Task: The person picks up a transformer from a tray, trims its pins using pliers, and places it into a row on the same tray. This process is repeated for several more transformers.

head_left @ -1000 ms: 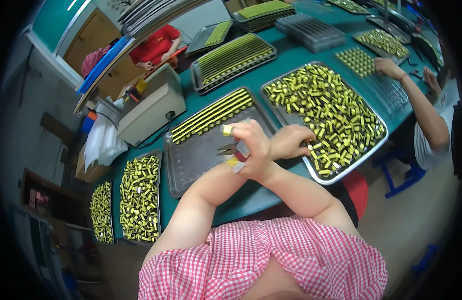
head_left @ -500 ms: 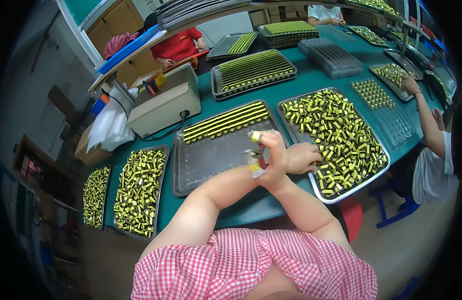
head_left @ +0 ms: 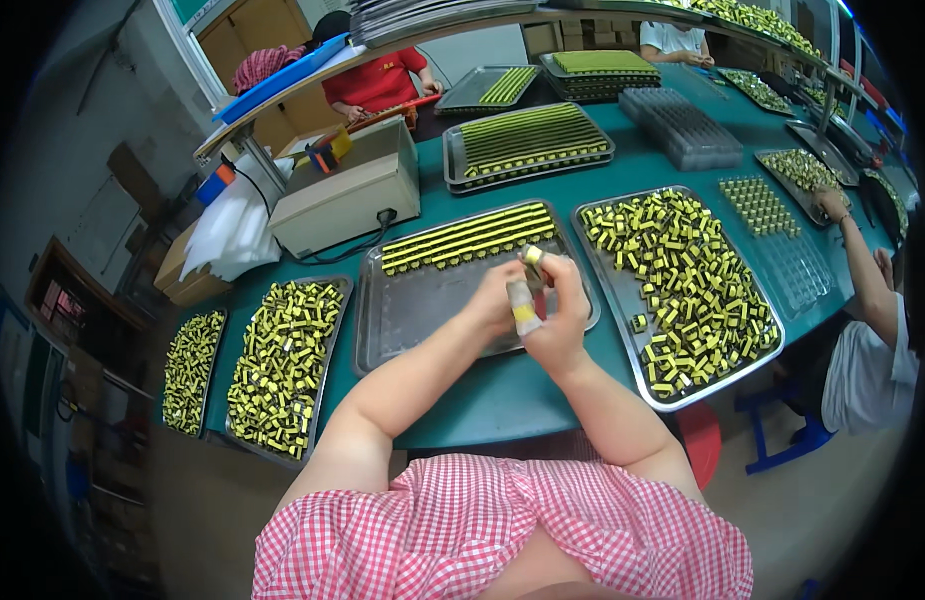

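A long teal bench (head_left: 542, 395) fills the view, curving away toward the upper right. On it, straight ahead of the person, lies a steel tray (head_left: 422, 310) whose far edge carries neat rows of yellow parts (head_left: 467, 238), the rest of its floor bare. Just right of it sits a second steel tray (head_left: 597, 262) heaped with loose yellow-and-black parts (head_left: 692, 290). At the left end two more trays of loose yellow parts (head_left: 282, 365) lie side by side, the outer one (head_left: 190, 370) near the bench's edge. Behind the middle tray stands a beige box-shaped machine (head_left: 347, 195) with a black cable running out of its front. Farther back are stacked trays of green-yellow rows (head_left: 527, 140) and a clear plastic grid tray (head_left: 682, 128). A co-worker's arm (head_left: 862, 275) reaches in from the right over another clear tray (head_left: 787, 262); a person in red (head_left: 377, 80) sits beyond the machine.

Both hands meet over the near right corner of the middle tray. The left hand (head_left: 497, 300) and right hand (head_left: 562, 310) are curled closed together around a small yellow part (head_left: 523, 312), held above the tray between the fingertips, which wear pale finger covers. A second yellow bit (head_left: 532, 255) shows at the top of the raised fingers; which hand pinches it cannot be told.
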The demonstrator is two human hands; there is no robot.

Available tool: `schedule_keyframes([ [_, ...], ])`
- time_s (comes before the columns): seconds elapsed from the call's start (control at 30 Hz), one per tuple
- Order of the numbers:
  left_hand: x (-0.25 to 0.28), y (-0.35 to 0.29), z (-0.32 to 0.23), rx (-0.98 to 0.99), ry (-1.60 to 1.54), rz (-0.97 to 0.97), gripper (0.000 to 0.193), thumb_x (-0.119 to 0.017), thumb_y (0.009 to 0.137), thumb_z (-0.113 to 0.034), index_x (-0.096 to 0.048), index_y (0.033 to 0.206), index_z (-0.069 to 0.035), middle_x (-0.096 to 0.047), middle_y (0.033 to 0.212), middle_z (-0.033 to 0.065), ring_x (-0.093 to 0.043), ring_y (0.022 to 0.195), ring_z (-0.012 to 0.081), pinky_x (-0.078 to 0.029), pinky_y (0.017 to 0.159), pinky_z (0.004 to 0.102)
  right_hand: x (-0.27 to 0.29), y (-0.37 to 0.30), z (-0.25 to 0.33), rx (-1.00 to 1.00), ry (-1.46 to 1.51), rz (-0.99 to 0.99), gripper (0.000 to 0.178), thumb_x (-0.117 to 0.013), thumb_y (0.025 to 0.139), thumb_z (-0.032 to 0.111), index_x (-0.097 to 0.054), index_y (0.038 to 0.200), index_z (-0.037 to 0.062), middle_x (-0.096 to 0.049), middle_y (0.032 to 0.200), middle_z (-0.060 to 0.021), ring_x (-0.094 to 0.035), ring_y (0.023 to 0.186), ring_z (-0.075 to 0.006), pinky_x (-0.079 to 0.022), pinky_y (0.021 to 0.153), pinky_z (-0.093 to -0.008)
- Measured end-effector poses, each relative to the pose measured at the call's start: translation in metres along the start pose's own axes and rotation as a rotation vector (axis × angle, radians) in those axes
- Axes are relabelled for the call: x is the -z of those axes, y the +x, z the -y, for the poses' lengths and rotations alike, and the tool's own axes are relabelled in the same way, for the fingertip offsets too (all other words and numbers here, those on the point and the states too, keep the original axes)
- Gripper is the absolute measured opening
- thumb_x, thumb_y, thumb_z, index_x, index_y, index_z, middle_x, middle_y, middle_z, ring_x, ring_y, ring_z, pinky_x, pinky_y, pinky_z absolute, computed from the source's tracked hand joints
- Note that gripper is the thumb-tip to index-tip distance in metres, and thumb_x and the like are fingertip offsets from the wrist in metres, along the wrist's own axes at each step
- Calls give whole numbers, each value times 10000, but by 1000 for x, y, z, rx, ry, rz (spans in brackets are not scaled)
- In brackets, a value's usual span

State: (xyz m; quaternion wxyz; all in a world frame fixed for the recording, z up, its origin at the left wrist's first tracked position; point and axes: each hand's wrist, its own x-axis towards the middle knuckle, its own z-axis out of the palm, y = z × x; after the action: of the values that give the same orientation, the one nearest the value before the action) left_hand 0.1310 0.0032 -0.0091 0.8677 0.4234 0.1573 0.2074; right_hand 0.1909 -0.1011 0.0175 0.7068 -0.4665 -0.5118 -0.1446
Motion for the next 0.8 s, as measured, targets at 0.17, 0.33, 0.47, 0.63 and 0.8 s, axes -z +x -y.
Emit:
schedule_keyframes([
  [0.17,46,-56,-19,-147,47,-276,227,-507,908,-196,-544,1035,-11,-564,873,81,-572,753,186,-483,601,308,-19,-14,-11,-344,28,193,342,-679,753,74,-532,1056,16,-612,867,-80,-589,782,-161,-465,697,-271],
  [0.33,34,-89,-14,-238,64,-394,237,-502,919,-200,-543,1057,-12,-575,884,74,-563,732,155,-468,589,279,-28,-24,-9,-627,157,435,341,-674,758,55,-534,1064,4,-634,904,-87,-609,870,-142,-470,755,-258],
  [0.47,41,-99,-6,-322,137,-329,221,-508,915,-162,-552,1063,-5,-591,878,63,-546,714,123,-457,599,248,-31,-30,-6,-645,149,552,281,-670,772,64,-560,1023,2,-629,863,-73,-584,819,-110,-466,730,-252],
  [0.63,48,-105,-3,-300,143,-328,240,-565,879,-137,-560,1072,5,-591,861,54,-538,698,108,-449,604,225,-31,-33,-9,-748,258,617,206,-644,801,73,-581,984,5,-626,845,-36,-557,777,-85,-450,694,-230],
  [0.8,48,-107,-8,-288,161,-292,270,-619,842,-130,-555,1064,10,-588,863,47,-534,710,99,-449,621,221,-31,-32,-10,-798,302,651,189,-635,813,89,-589,982,19,-621,840,-20,-551,762,-74,-445,673,-223],
])
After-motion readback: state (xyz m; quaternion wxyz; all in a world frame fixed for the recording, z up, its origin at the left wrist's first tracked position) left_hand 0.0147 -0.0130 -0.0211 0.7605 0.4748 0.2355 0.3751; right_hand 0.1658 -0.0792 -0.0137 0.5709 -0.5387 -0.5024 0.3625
